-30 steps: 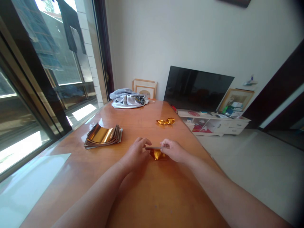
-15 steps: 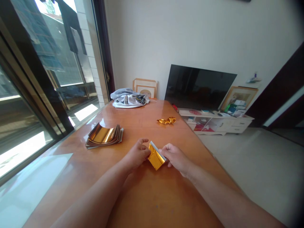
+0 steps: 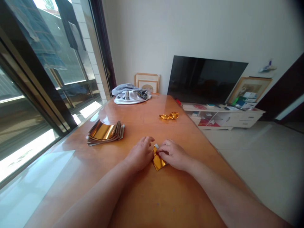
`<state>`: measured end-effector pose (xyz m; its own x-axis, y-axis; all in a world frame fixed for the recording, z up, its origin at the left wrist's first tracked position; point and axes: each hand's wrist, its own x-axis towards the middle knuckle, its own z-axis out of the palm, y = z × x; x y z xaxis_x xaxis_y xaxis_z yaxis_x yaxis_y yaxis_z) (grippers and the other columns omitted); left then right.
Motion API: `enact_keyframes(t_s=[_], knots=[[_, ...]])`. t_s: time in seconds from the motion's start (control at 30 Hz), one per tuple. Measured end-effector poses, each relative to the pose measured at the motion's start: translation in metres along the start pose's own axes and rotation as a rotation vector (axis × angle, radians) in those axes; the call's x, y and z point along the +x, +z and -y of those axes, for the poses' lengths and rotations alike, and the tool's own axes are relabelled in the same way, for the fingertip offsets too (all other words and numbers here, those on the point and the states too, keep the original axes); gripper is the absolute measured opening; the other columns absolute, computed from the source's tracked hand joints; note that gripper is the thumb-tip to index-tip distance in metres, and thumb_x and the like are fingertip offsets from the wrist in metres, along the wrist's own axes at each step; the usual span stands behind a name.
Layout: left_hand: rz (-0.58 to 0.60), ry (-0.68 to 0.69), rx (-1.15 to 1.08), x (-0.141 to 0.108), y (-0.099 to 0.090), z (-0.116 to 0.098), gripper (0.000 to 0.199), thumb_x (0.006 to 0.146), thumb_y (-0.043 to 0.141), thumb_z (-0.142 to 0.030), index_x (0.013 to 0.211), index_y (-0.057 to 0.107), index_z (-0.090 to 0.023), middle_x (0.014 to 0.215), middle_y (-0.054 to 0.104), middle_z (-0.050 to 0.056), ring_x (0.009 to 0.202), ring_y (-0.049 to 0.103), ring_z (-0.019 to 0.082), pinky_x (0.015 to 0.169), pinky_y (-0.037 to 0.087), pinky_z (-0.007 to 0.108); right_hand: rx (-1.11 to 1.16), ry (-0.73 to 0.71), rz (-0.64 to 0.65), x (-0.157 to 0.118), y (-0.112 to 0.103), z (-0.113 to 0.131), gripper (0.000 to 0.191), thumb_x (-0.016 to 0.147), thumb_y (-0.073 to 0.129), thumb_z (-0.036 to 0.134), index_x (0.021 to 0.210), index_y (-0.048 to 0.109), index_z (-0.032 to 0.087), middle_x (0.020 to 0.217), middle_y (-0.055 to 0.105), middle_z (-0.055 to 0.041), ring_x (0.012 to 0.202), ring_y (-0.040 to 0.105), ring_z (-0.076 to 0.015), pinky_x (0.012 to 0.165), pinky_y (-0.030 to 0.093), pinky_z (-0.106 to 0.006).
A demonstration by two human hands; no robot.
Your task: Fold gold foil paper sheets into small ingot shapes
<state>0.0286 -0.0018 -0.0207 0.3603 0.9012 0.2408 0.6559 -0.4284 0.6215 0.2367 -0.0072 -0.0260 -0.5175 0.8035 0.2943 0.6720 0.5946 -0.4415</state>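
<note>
A small folded sheet of gold foil paper (image 3: 158, 163) lies low over the wooden table between my hands. My left hand (image 3: 142, 152) grips its left edge, with the index finger lifted off and the thumb side hidden. On the right, the curled fingers of my right hand (image 3: 173, 154) press on the upper right part of the sheet and cover most of its pale border. Farther left rests a curved stack of gold foil sheets (image 3: 104, 132). A twisted, folded gold foil piece (image 3: 169, 116) sits beyond my right hand.
The wooden table (image 3: 144, 126) runs away from me, with a bundle of grey cloth (image 3: 131, 94) at its far end. A pale sheet (image 3: 40, 186) covers the near left. White cabinet (image 3: 225, 118) and black television (image 3: 206, 80) stand beyond the right edge; glass doors line the left.
My right hand has moved up and over the foil sheet, covering the pale strip that showed before. My left hand has turned more palm-down. The camera view has shifted slightly.
</note>
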Motion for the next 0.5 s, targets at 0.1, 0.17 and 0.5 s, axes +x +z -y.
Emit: enact_keyframes(t_s=[0.1,0.17,0.5], knots=[[0.101,0.112,0.082,-0.008,-0.009,-0.016,0.021,0.08,0.053,-0.013,0.098,0.059,-0.021,0.097,0.062,0.004,0.091,0.058,0.018,0.079,0.045,0.029,0.025,-0.011,0.036,-0.001,0.001,-0.006,0.018,0.09,0.062,0.02,0.099,0.076,0.025,0.091,0.064,-0.0036,0.09,0.057,-0.0179,0.08,0.045,-0.028],[0.216,0.185,0.111,-0.014,-0.014,-0.028,0.013,0.08,0.052,-0.012,0.088,0.059,-0.021,0.089,0.062,0.002,0.085,0.058,0.018,0.074,0.043,0.028,0.059,-0.011,0.052,-0.001,-0.001,-0.007,0.018,0.09,0.061,0.019,0.096,0.077,0.025,0.089,0.064,-0.0032,0.089,0.058,-0.0173,0.079,0.044,-0.027],[0.32,0.204,0.191,-0.021,-0.016,-0.042,0.013,0.073,0.061,-0.014,0.084,0.059,-0.021,0.094,0.062,0.004,0.089,0.057,0.021,0.075,0.043,0.03,0.184,0.014,0.087,-0.003,-0.012,-0.003,0.026,0.087,0.058,0.012,0.097,0.076,0.028,0.09,0.066,-0.0021,0.085,0.06,-0.0162,0.076,0.044,-0.026]])
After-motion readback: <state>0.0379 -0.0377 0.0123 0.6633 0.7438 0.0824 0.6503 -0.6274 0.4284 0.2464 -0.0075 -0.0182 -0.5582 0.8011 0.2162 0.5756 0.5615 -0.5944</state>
